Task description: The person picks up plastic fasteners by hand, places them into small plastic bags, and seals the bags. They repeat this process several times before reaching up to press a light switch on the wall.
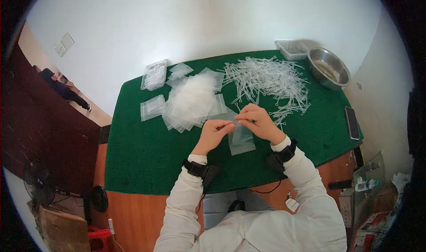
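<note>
Over the green-covered table, my left hand [214, 135] and my right hand [261, 124] are close together at the upper end of a small clear zip bag [242, 142]. The left thumb and fingers are pinched at the bag's top left corner. My right fingers are also closed, at its top right edge; anything small inside them is hidden. Just beyond lies a heap of flat clear zip bags [191, 99]. A loose pile of thin clear plastic sticks with looped ends [270, 81] spreads out past my right hand.
A bag filled with sticks [153, 107] lies left of the heap, below a clear tray [155, 75] of white pieces. At the back right stand another clear tray [293, 51] and a steel bowl [329, 68]. A phone [352, 123] rests on the right edge.
</note>
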A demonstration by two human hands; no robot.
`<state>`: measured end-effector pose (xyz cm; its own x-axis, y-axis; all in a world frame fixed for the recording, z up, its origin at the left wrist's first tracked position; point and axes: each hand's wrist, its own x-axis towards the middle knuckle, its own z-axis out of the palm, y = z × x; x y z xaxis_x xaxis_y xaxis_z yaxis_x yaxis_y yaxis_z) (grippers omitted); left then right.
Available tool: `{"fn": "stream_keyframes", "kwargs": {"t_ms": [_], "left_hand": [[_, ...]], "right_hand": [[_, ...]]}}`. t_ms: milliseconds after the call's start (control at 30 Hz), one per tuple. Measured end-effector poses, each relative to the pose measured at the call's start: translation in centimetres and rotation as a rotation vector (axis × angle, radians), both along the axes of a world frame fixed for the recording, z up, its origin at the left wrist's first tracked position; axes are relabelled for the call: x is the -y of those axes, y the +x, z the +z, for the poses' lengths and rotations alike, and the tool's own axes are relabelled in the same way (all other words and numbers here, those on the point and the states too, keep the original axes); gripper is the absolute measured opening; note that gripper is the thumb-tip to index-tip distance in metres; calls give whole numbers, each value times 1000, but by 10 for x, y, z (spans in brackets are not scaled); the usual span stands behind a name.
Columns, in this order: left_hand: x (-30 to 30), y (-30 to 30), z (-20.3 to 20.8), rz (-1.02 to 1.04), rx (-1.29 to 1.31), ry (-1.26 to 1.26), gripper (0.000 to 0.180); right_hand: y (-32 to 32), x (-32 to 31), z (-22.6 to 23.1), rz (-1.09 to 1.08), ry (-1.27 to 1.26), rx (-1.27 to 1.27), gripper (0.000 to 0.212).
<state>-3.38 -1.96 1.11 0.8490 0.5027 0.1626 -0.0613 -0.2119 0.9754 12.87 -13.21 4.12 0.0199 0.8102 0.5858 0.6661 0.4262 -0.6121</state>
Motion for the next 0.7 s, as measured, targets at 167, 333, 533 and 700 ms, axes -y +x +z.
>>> {"fn": "stream_keyframes", "kwargs": {"t_ms": [167, 333, 533, 700], "left_hand": [[4, 0, 8, 74, 108, -46, 17], [2, -4, 15, 103, 162, -109, 18], [1, -5, 13, 163, 242, -204, 18], [-2, -4, 9, 266, 280, -257, 19]], "right_hand": [[-2, -1, 3, -62, 179, -64, 20], [-1, -1, -2, -123, 166, -407, 20], [1, -3, -18, -69, -58, -578, 26], [-6, -8, -29, 178, -294, -1052, 25]]}}
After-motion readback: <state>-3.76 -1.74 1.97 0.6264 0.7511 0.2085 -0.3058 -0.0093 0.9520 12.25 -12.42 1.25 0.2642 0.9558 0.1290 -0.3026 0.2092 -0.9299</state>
